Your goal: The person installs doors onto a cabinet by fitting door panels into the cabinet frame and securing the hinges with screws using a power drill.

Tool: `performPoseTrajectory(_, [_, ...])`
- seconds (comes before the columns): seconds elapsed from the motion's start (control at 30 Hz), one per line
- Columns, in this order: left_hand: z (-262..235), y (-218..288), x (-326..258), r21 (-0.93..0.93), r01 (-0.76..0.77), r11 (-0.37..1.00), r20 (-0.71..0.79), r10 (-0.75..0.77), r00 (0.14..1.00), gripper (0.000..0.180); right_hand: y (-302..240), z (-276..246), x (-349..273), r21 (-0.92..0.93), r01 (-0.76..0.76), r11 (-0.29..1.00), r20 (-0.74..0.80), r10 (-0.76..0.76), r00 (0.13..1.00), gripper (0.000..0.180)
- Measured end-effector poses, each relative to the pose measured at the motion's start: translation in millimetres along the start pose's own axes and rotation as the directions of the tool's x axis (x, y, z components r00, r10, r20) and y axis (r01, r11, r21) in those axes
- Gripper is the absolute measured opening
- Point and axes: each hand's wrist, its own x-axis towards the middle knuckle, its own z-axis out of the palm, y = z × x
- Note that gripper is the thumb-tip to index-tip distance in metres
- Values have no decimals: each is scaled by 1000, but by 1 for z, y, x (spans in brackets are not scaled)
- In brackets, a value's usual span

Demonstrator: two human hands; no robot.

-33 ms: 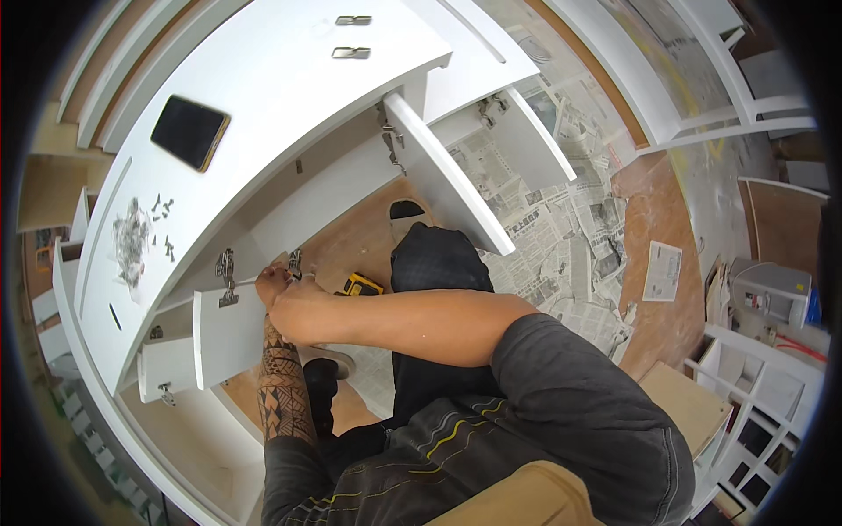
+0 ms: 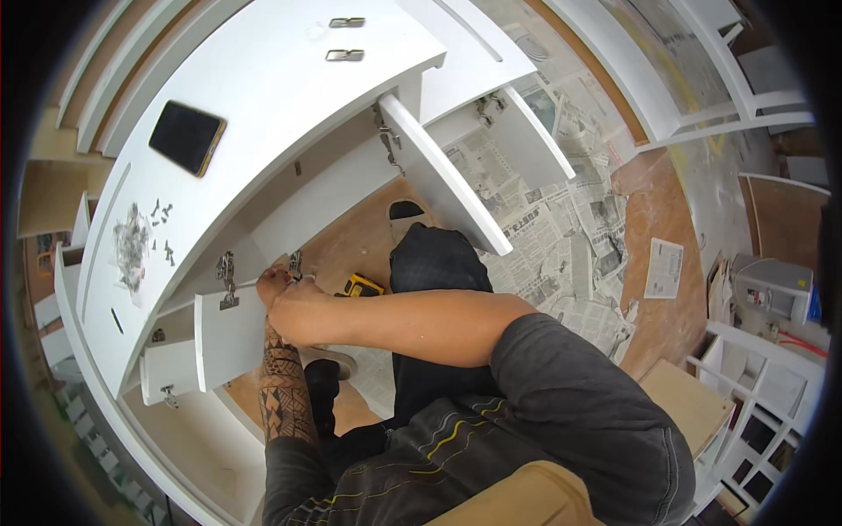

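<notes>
Both my hands meet at the inner edge of an open white cabinet door (image 2: 230,337), beside a metal hinge (image 2: 296,261). My left hand (image 2: 273,282), on the tattooed forearm, has curled fingers close to the door's upper corner; what they hold is hidden. Reaching across from the right, my right hand (image 2: 301,300) overlaps the left wrist. Its fingers are closed just below the hinge, around something too small to name. Another metal hinge (image 2: 227,279) joins the same door to the cabinet. A yellow and black tool (image 2: 362,285) lies on the floor past my right hand.
On the white cabinet top (image 2: 263,96) lie a phone (image 2: 187,138), loose screws (image 2: 164,212), a heap of small hardware (image 2: 132,250) and two metal pieces (image 2: 345,55). Another open door (image 2: 447,175) juts out near my knee. Newspaper (image 2: 544,237) covers part of the floor.
The cabinet top and the things on it sit slightly differently in the picture. My hands stay at the same spot by the hinge.
</notes>
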Motion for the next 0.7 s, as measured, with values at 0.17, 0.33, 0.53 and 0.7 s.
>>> performPoseTrajectory(0.17, [18, 9, -6, 64, 29, 998, 47, -32, 998, 24, 9, 5, 3, -36, -32, 999, -180, 25, 983, 34])
performPoseTrajectory(0.33, [15, 6, -25, 12, 92, 996, 102, -93, 990, 24, 9, 6, 16, 21, -40, 999, 76, 38, 996, 41])
performPoseTrajectory(0.53, [2, -1, -47, -61, 164, 984, 154, -154, 976, 24, 5, -11, 2, -87, -39, 995, 41, 43, 998, 35])
performPoseTrajectory(0.7, [-2, -7, -73, -164, 254, 953, 217, -216, 952, 24, 3, -40, -41, 222, 459, 860, -315, -382, 869, 26])
